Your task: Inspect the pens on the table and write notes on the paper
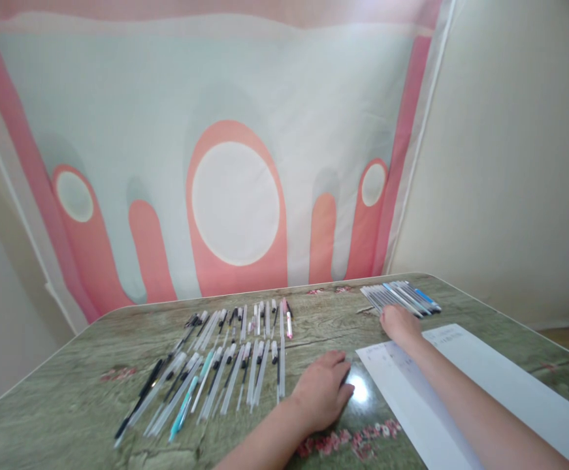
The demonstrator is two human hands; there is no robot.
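My left hand [322, 390] lies palm down on the green wood-grain table [68, 405], fingers loosely curled, just right of a spread of several pens [215, 365] laid side by side. My right hand [399, 324] reaches far across the table and touches the near end of a tight row of several clear and blue pens [402, 297]. Its fingers are hidden behind the back of the hand. My right forearm lies over a white sheet of paper [485, 378].
A pink and pale-blue patterned cloth [235, 163] hangs behind the table. A plain beige wall [509, 163] stands at the right. The table's far edge runs just beyond the pens, and a strip of floor shows at the far right.
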